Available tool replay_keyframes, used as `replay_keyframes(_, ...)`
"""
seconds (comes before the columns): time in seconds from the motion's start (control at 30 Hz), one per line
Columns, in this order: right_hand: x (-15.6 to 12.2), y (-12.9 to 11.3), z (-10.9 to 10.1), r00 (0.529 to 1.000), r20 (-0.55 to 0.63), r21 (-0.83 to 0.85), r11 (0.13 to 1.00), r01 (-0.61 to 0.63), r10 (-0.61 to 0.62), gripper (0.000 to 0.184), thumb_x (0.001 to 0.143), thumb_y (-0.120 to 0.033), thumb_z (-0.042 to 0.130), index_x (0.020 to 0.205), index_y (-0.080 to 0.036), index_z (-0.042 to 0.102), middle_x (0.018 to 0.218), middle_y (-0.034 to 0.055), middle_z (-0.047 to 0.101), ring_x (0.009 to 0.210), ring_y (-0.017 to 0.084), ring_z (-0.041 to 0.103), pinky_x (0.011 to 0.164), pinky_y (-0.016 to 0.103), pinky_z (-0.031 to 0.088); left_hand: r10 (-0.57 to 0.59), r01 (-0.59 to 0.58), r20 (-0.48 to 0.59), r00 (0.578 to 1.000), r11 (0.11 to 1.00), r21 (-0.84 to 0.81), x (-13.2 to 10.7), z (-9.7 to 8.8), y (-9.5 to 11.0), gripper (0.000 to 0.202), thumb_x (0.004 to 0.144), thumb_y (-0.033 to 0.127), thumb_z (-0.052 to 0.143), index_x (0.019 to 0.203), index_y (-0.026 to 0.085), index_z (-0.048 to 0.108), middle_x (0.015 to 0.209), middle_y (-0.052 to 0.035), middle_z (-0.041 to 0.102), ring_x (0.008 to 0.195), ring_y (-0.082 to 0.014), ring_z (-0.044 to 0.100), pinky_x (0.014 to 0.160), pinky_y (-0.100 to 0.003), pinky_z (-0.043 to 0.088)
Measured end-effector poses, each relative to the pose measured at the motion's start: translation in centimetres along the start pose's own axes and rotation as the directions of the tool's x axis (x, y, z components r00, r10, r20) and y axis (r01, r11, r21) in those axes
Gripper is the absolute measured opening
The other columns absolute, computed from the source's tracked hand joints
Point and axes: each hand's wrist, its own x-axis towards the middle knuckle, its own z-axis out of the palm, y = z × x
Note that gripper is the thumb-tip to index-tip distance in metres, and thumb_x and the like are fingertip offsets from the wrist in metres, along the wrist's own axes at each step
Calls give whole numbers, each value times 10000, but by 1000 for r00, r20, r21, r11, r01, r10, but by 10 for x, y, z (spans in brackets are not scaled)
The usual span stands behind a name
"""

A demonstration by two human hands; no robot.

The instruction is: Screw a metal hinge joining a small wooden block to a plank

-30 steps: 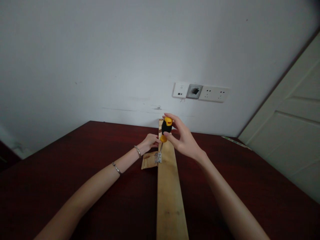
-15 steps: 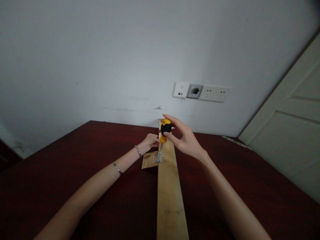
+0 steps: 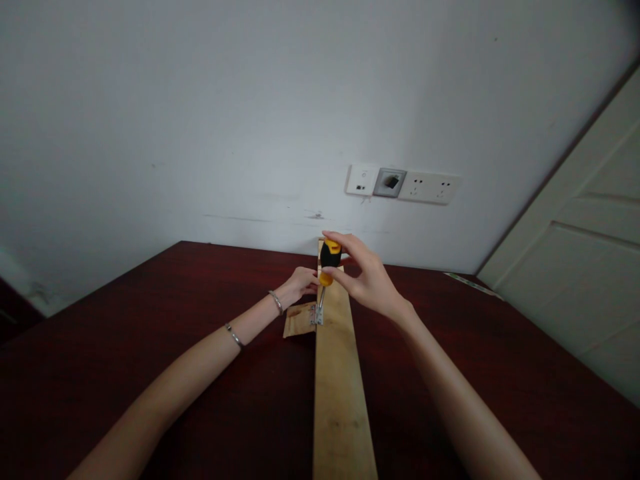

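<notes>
My right hand (image 3: 367,277) grips the black-and-yellow handle of a screwdriver (image 3: 331,257) between thumb and fingers. The screwdriver stands nearly upright, its shaft reaching down to a small metal hinge (image 3: 319,315). One leaf of the hinge lies on a long wooden plank (image 3: 340,373), the other on a short wooden piece (image 3: 299,320) sticking out to the left. My left hand (image 3: 301,283) is closed against the plank's left edge, just beyond the hinge. Its fingertips are partly hidden. Two bracelets are on the left forearm.
The plank lies lengthwise on a dark red table (image 3: 225,393), its far end near a white wall (image 3: 225,133). Sockets (image 3: 430,188) are set in the wall. A white panelled door (image 3: 590,267) is on the right, with a flat strip (image 3: 473,285) at the table's back right edge.
My right hand and the screwdriver handle have shifted slightly left, and the handle has turned a little. My left hand, the plank and the hinge look unmoved.
</notes>
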Motion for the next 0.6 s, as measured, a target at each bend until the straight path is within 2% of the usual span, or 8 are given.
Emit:
replay_keyframes(0.1, 0, 3, 3, 998, -57, -42, 999, 4, -6, 478, 816, -256, 608, 1270, -284, 458, 1136, 66, 517, 1001, 195, 514, 711, 334, 550, 50, -50, -21, 999, 999, 3, -1, 0, 0, 23, 687, 84, 587, 704, 97, 593, 631, -34, 613, 541, -125, 569, 580, -265, 489)
replay_keyframes(0.27, -1, 5, 5, 991, -132, -89, 996, -9, -3, 499, 779, -314, 660, 1240, -289, 472, 1099, 68, 493, 973, 197, 509, 632, 303, 546, 91, -91, -4, 996, 996, 5, -7, 2, 3, 83, 669, 95, 633, 746, 98, 606, 651, -37, 615, 552, -124, 575, 589, -275, 495)
replay_keyframes(0.43, -1, 9, 8, 982, -183, -142, 990, 19, -45, 519, 761, -309, 680, 1237, -288, 474, 1013, 55, 488, 918, 192, 502, 644, 313, 534, 107, -107, 2, 994, 994, 11, -9, 2, 3, 104, 668, 99, 632, 771, 97, 622, 675, -41, 621, 566, -126, 583, 581, -265, 488)
replay_keyframes(0.6, -2, 10, 13, 969, -246, -146, 989, 0, -36, 501, 768, -304, 668, 1234, -285, 486, 980, 47, 454, 902, 187, 489, 674, 329, 541, 71, -71, -26, 997, 997, -1, -3, 1, 1, 53, 654, 89, 638, 692, 105, 604, 607, -20, 604, 507, -107, 558, 551, -251, 482)
